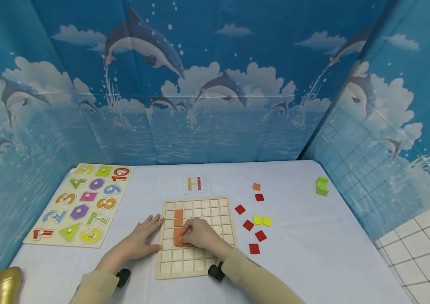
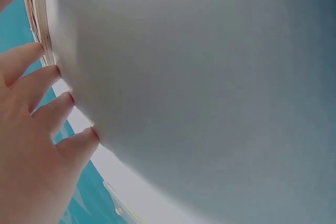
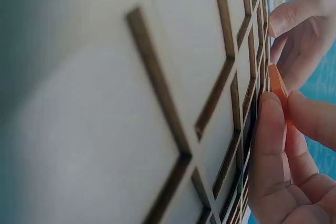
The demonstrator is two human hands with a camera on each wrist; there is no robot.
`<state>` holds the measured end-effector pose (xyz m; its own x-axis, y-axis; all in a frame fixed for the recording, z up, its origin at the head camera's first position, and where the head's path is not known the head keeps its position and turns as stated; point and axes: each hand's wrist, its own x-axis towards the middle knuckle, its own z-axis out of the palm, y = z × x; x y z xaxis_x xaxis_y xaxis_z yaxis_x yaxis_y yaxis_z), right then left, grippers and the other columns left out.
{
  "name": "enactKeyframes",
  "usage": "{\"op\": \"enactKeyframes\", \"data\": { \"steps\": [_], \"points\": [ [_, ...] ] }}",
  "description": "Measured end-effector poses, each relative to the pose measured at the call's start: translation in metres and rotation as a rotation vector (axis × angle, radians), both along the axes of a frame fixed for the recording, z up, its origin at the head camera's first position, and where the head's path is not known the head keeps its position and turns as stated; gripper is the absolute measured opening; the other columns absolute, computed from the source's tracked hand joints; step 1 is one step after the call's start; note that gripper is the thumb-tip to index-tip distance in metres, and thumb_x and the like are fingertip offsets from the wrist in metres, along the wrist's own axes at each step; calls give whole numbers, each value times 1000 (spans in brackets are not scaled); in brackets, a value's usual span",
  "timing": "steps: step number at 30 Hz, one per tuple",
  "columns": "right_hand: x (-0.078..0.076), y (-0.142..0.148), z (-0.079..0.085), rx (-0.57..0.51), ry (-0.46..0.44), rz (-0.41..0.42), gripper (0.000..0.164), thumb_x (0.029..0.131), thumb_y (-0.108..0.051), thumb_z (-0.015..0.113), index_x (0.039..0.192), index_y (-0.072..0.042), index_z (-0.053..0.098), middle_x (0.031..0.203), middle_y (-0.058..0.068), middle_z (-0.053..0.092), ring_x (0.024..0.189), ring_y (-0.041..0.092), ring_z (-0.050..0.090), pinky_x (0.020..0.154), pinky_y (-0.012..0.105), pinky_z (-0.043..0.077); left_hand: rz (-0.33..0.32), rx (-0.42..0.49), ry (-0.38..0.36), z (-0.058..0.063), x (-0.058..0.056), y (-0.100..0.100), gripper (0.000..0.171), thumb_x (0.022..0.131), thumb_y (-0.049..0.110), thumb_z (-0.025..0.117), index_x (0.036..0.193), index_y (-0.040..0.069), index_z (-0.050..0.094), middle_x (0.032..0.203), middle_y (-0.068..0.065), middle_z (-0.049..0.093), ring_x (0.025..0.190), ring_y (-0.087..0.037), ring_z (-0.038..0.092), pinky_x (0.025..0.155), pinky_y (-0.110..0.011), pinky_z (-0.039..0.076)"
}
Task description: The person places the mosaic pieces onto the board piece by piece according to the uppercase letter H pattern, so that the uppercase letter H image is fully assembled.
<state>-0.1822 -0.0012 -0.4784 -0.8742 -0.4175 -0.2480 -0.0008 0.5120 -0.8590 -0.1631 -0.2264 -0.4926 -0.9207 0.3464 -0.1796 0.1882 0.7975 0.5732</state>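
Observation:
A square wooden grid board (image 1: 167,267) lies on the white table. Along one of its columns, orange square tiles (image 1: 178,213) sit in the cells. My right hand (image 1: 201,234) is over the board, and its thumb and a finger pinch an orange tile (image 3: 280,90) at the near end of that column. In the right wrist view that tile is tilted, close over the grid. My left hand (image 1: 141,237) lies at the board's left edge with fingers spread and fairly straight. Its fingertips (image 2: 51,70) touch the table and the board's side.
Beyond the board lies a small pattern card (image 1: 196,184). Red tiles (image 1: 254,248), yellow tiles (image 1: 257,220) and one orange tile are scattered to its right. A number and shape puzzle (image 1: 79,212) occupies the left; a green block (image 1: 322,185) stands far right, a gold object (image 1: 7,283) near left.

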Motion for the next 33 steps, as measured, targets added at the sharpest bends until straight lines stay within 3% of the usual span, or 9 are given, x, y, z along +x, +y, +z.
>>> {"op": "enactKeyframes", "data": {
  "steps": [7, 12, 20, 28, 33],
  "points": [
    [-1, -4, -1, 70, 51, 30, 14, 83, -6, 76, 76, -8, 64, 60, -3, 59, 53, 9, 57, 48, 18, 43, -5, -1, 3, 2, 0, 1, 82, 82, 27, 79, 149, 2, 40, 158, -25, 30, 147, -49, 18, 118, -68, 13],
    [0, -8, 2, 155, 137, 65, 18, 83, -8, 76, 73, -12, 61, 61, -6, 53, 55, 5, 47, 50, 17, 36, -1, -10, -3, 3, -1, 1, 83, 82, 28, 79, 150, 2, 39, 158, -24, 30, 148, -48, 17, 118, -67, 13],
    [1, -14, 4, 235, 164, 68, 24, 83, -8, 77, 70, -13, 57, 65, -6, 53, 58, 6, 46, 52, 17, 37, -8, -6, 2, 2, 0, 0, 84, 82, 30, 79, 149, 1, 39, 158, -25, 30, 147, -49, 18, 118, -68, 13],
    [4, -11, 5, 235, 177, 70, 20, 81, -6, 78, 72, -13, 60, 67, -6, 56, 59, 6, 48, 53, 19, 40, -19, 3, 8, 0, -1, -1, 83, 82, 30, 79, 149, 1, 39, 158, -25, 30, 147, -49, 18, 117, -69, 13],
    [1, 0, 7, 159, 104, 56, 15, 81, -11, 78, 75, -13, 65, 67, -5, 58, 58, 8, 49, 52, 21, 40, -11, 16, 1, -1, -1, -2, 84, 81, 28, 80, 149, 1, 39, 158, -24, 30, 148, -48, 17, 117, -69, 12]
  ]
}}
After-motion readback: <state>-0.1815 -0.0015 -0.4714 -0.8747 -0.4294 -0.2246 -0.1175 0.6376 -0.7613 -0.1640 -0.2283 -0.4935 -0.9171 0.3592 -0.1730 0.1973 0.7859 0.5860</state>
